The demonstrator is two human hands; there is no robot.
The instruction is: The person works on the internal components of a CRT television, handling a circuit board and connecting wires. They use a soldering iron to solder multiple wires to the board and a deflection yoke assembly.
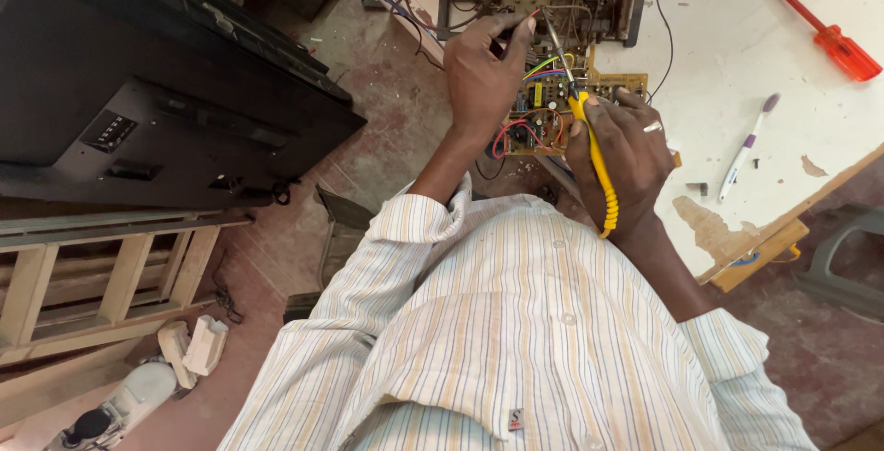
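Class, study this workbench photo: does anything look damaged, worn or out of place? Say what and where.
Yes. The white table top has paint chipped away to bare wood along its near edge, beside the right hand. A purple toothbrush lies among the electronics tools, which looks odd.

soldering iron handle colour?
Yellow, on the soldering iron in the right hand; head view.

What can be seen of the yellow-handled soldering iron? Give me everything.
The soldering iron has a long yellow handle, ribbed toward its rear end, and a thin grey metal shaft at the front. The right hand grips the handle, so part of it is hidden. It lies tilted, rear end toward the person's striped shirt, tip pointing up over the circuit board near the left hand. Whether the tip touches the board cannot be told.
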